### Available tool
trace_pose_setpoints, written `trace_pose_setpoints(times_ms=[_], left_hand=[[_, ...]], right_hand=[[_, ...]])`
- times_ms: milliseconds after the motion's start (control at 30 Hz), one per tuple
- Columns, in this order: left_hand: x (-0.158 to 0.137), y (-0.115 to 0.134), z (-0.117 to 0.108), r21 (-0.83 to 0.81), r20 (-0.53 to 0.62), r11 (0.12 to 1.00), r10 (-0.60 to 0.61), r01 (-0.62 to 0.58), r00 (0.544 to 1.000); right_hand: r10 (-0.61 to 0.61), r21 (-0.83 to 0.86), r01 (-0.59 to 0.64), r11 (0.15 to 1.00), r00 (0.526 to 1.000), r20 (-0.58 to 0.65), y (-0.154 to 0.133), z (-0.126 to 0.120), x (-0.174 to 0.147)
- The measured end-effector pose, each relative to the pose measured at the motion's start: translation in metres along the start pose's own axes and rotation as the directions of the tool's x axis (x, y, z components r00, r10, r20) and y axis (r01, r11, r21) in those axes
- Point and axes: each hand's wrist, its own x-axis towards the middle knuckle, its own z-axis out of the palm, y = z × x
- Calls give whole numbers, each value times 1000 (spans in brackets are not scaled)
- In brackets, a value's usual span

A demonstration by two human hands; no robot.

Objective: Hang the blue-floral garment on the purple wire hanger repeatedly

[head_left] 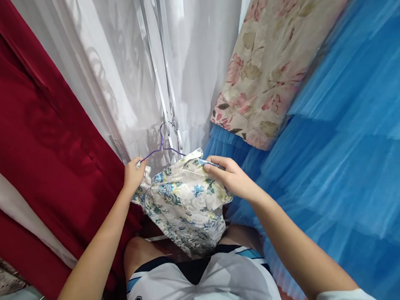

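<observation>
Left hand (pixel 135 176): thumb and fingers clamped on the left end of a purple wire hanger (pixel 162 145), with gathered cloth at the grip. Right hand (pixel 229 174): thumb and fingers pinched together on the right shoulder edge of a white shirt (pixel 189 192) printed with blue and yellow flowers, near the hanger's other end.

The shirt lies between the two hands and drops below them, its upper edge along the hanger. Its long axis runs from the hanger down toward the wearer's body, the neck end pointing away from the body and the hem pointing toward it. The hanger's bar runs crosswise from hand to hand, partly covered by the shirt; its hook points up and away from the body. Whether the hook is caught on the shiny strips (pixel 162 79) just beside it cannot be told.

Below the hanger, past the shirt's hem: the wearer's white shorts (pixel 202 287). Behind the hanger: white cloth (pixel 118 59). Left of the hanger: red cloth (pixel 47 124). Right of the hanger and higher: cream cloth with pink flowers (pixel 266 76). Right of the hanger, spreading widest: layered blue cloth (pixel 346 181).
</observation>
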Motion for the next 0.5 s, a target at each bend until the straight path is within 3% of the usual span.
trace_pose_setpoints(times_ms=[133,267,300,367,433,467,500], left_hand=[[4,-4,14,-71,-10,997,-9,9,1000],[8,-10,12,26,-7,998,-52,52,999],[7,-13,11,38,-8,996,-74,75,997],[1,-21,10,-5,-16,992,-130,130,991],[-12,-25,12,-133,1,972,-195,194,981],[-21,-25,15,-212,26,952,-219,219,975],[-31,-21,18,-289,61,929,-221,229,973]], right_hand=[[37,35,-35,999,998,-53,7,-12,11],[69,125,-65,990,997,-23,8,-19,30],[37,107,-40,993,999,27,6,-15,29],[-29,70,12,997,969,244,1,-2,18],[-62,93,17,996,859,508,-1,12,-3],[-70,119,1,993,810,582,1,19,-14],[-76,142,-11,990,803,591,7,24,-25]])
